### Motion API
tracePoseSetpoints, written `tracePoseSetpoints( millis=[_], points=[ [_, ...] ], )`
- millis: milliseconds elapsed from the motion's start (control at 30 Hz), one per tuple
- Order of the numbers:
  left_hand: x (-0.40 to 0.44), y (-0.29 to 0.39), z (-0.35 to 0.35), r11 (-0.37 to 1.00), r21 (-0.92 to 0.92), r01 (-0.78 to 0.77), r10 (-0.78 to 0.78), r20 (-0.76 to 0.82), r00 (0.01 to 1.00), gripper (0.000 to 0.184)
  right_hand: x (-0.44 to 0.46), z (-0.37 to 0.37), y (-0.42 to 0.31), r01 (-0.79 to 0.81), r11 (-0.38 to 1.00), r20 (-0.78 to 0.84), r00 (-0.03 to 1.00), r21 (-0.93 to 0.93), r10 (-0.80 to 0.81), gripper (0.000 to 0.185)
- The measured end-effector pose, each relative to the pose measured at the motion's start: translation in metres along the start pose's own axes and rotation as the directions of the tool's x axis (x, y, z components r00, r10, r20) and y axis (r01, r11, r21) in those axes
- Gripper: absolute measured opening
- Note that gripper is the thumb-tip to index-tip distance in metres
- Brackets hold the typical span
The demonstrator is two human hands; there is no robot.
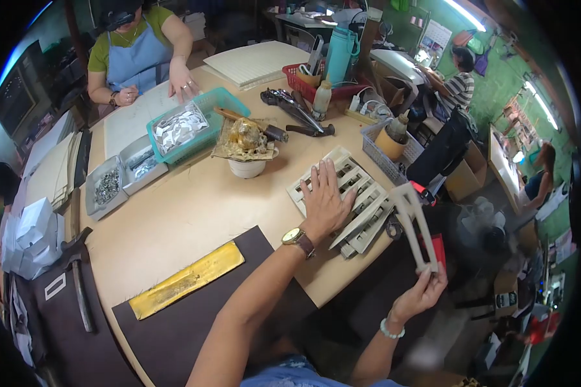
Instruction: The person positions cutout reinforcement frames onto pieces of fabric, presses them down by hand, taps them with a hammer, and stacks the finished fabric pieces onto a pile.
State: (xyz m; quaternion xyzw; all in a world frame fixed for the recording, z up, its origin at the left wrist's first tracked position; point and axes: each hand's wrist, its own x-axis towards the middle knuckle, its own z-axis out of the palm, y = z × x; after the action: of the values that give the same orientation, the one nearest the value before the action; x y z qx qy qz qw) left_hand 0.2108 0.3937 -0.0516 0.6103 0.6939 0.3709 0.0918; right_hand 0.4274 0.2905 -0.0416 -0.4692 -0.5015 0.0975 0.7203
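Left hand (325,200) lying open, palm down, on stack of pale slotted strips (363,219) near right edge of surface (193,216). Right hand (423,291) pinching lower end of single pale slotted frame (422,226), holding it tilted just beside stack. Yellow strip (190,278) resting on dark sheet (248,293). Hammer (313,131) lying near white cup (246,169). Across surface, co-worker (135,48) in blue apron (135,58) pressing one hand (182,82) on pale sheet (130,124), gripping blue pen (115,84) in other.

Workshop — hammer (80,290), metal pieces (107,187), large worktable (193,216)
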Motion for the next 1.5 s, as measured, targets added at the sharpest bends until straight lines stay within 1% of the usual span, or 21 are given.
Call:
tracePoseSetpoints(
  millis=[33,67,100,233,333,433,500,533,567,600,633,700,767,867,933,967,1067,1133,1267,1400,1500],
  points=[
    [0.002,0.004,-0.004,0.997,-0.073,0.039,-0.037,0.027,0.999,0.079,-0.007,-0.002,-0.007,-0.066,0.997,0.008,0.998,0.025,0.066,0.024],
    [0.005,0.006,-0.005,0.987,-0.155,0.047,-0.048,-0.004,0.999,0.078,-0.012,-0.002,-0.013,-0.134,0.99,0.019,0.991,0.049,0.133,0.025],
    [0.005,0.007,-0.007,0.97,-0.235,0.056,-0.065,-0.032,0.997,0.078,-0.015,0.003,-0.019,-0.137,0.988,0.003,0.991,0.072,0.137,0.025],
    [0.013,0.004,-0.015,0.82,-0.569,0.062,-0.193,-0.173,0.966,0.073,-0.014,0.011,-0.028,-0.177,0.964,0.102,0.982,0.201,0.159,0.027],
    [0.014,0.002,-0.015,0.692,-0.719,0.071,-0.274,-0.17,0.947,0.072,-0.003,0.019,-0.05,-0.249,0.868,0.058,0.967,0.43,0.248,0.032],
    [-0.006,-0.006,-0.059,0.787,-0.616,-0.027,-0.108,-0.181,0.978,0.069,0.001,0.01,-0.058,-0.376,0.768,0.192,0.926,0.519,0.324,0.038],
    [-0.021,-0.026,-0.112,0.876,-0.475,-0.086,0.101,0.006,0.995,0.06,-0.001,0.003,-0.056,-0.457,0.719,0.311,0.888,0.524,0.338,0.04],
    [-0.032,-0.04,-0.138,0.904,-0.407,-0.13,0.192,0.114,0.975,0.056,-0.004,0.002,-0.057,-0.504,0.711,0.364,0.86,0.49,0.359,0.04],
    [-0.047,-0.055,-0.158,0.941,-0.283,-0.188,0.212,0.056,0.976,0.043,-0.008,0.003,-0.058,-0.547,0.7,0.415,0.828,0.458,0.376,0.04],
    [-0.062,-0.069,-0.184,0.961,-0.212,-0.176,0.199,0.089,0.976,0.037,-0.013,0.005,-0.061,-0.587,0.689,0.463,0.795,0.425,0.392,0.039],
    [-0.079,-0.086,-0.207,0.97,-0.148,-0.194,0.206,0.071,0.976,0.032,-0.021,0.009,-0.065,-0.629,0.669,0.503,0.758,0.395,0.416,0.039],
    [-0.116,-0.106,-0.258,0.994,-0.113,-0.015,0.032,0.147,0.989,0.03,-0.034,0.023,-0.075,-0.701,0.629,0.575,0.682,0.337,0.452,0.039],
    [-0.154,-0.119,-0.299,0.981,-0.063,0.186,-0.168,0.219,0.961,0.031,-0.049,0.038,-0.08,-0.749,0.591,0.69,0.597,0.299,0.408,0.039],
    [-0.206,-0.137,-0.328,0.939,-0.009,0.345,-0.327,0.294,0.898,0.03,-0.077,0.066,-0.094,-0.79,0.578,0.805,0.471,0.204,0.36,0.039],
    [-0.235,-0.147,-0.332,0.944,-0.043,0.327,-0.3,0.298,0.906,0.031,-0.096,0.085,-0.115,-0.795,0.6,0.849,0.373,0.085,0.374,0.04],
    [-0.244,-0.145,-0.334,0.897,-0.035,0.44,-0.403,0.344,0.848,0.034,-0.105,0.095,-0.12,-0.773,0.633,0.879,0.331,0.043,0.344,0.041],
    [-0.264,-0.159,-0.328,0.888,-0.136,0.44,-0.388,0.293,0.874,0.036,-0.128,0.118,-0.132,-0.679,0.731,0.938,0.207,-0.068,0.279,0.042],
    [-0.27,-0.166,-0.328,0.87,-0.214,0.444,-0.364,0.328,0.872,0.044,-0.139,0.13,-0.141,-0.598,0.792,0.957,0.138,-0.126,0.257,0.042],
    [-0.278,-0.174,-0.326,0.884,-0.245,0.398,-0.31,0.328,0.892,0.058,-0.156,0.14,-0.13,-0.505,0.839,0.96,0.066,-0.204,0.273,0.04],
    [-0.281,-0.174,-0.328,0.883,-0.277,0.38,-0.285,0.329,0.9,0.069,-0.163,0.143,-0.137,-0.437,0.853,0.935,0.07,-0.286,0.349,0.04],
    [-0.285,-0.175,-0.327,0.895,-0.279,0.347,-0.263,0.297,0.918,0.074,-0.164,0.144,-0.137,-0.402,0.866,0.932,0.071,-0.299,0.355,0.04]
  ],
)
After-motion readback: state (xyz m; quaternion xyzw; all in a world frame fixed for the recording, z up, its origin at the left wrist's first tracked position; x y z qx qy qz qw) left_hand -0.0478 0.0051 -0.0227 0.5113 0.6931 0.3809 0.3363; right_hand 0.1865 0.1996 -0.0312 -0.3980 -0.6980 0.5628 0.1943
